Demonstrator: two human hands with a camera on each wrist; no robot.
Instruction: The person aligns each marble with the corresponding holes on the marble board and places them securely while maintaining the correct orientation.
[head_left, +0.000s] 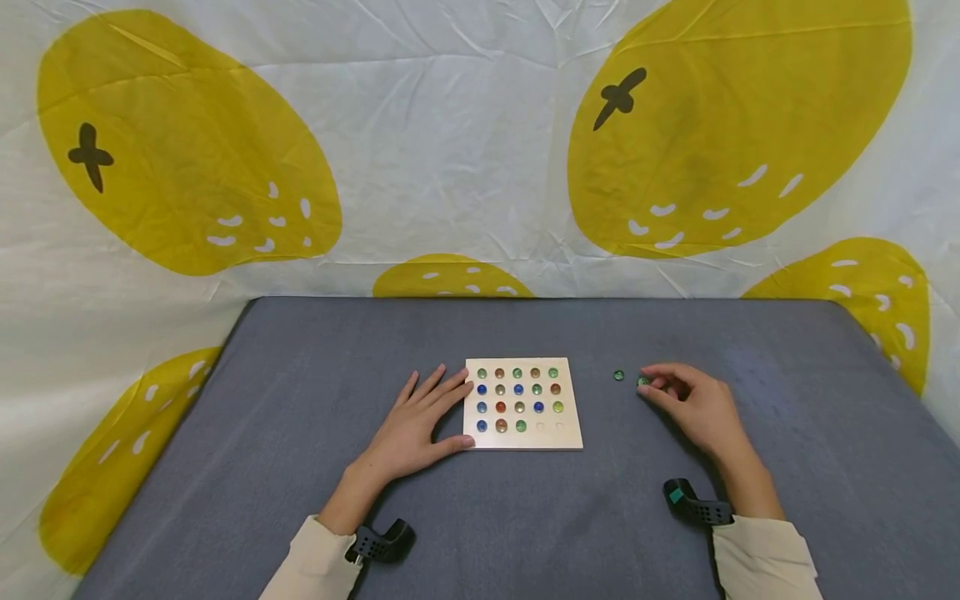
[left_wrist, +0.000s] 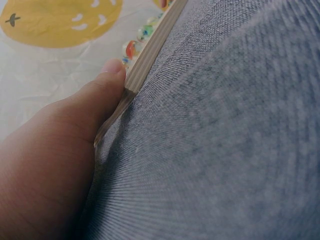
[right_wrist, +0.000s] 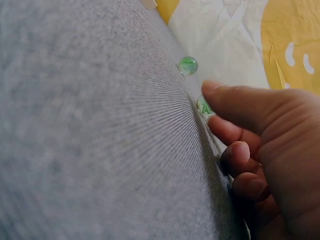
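A pale wooden board (head_left: 576,400) lies on the table, with rows of coloured glass marbles seated in its hollows. Two hollows at the right of its nearest row hold no marble. My left hand (head_left: 420,429) rests at the board's left edge, fingers spread, its fingertips and thumb touching the rim. To the right of the board, my right hand (head_left: 693,406) pinches a green marble (right_wrist: 204,106) between thumb and index finger, close to the cloth. A second green marble (head_left: 618,376) lies loose on the cloth between that hand and the board.
Grey cloth (head_left: 360,350) covers the table. Behind it hangs a white curtain (head_left: 450,167) printed with yellow fruit shapes. A black wrist mount (head_left: 384,542) sits on the left wrist, and another black mount (head_left: 696,504) on the right.
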